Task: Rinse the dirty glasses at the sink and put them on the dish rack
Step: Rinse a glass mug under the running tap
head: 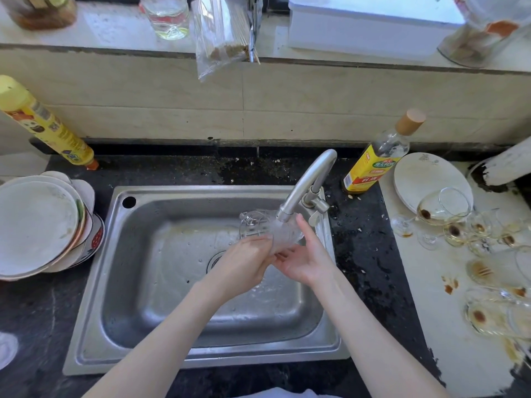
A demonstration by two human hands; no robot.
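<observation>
A clear glass (258, 228) lies tilted on its side under the faucet (304, 185), with water running onto it over the steel sink (161, 282). My left hand (244, 265) grips the glass from below left. My right hand (304, 259) cups it from the right, thumb raised beside the spout. Several dirty glasses (448, 216) with brown stains lie tipped over on the white surface at the right. More stained glasses (494, 314) lie further forward there. No dish rack shows in the view.
A stack of dirty plates (37, 228) sits left of the sink. A yellow bottle (48, 124) leans at back left. An oil bottle (379, 156) and a white plate (422, 176) stand right of the faucet. Jars and a white box (370, 27) line the upper ledge.
</observation>
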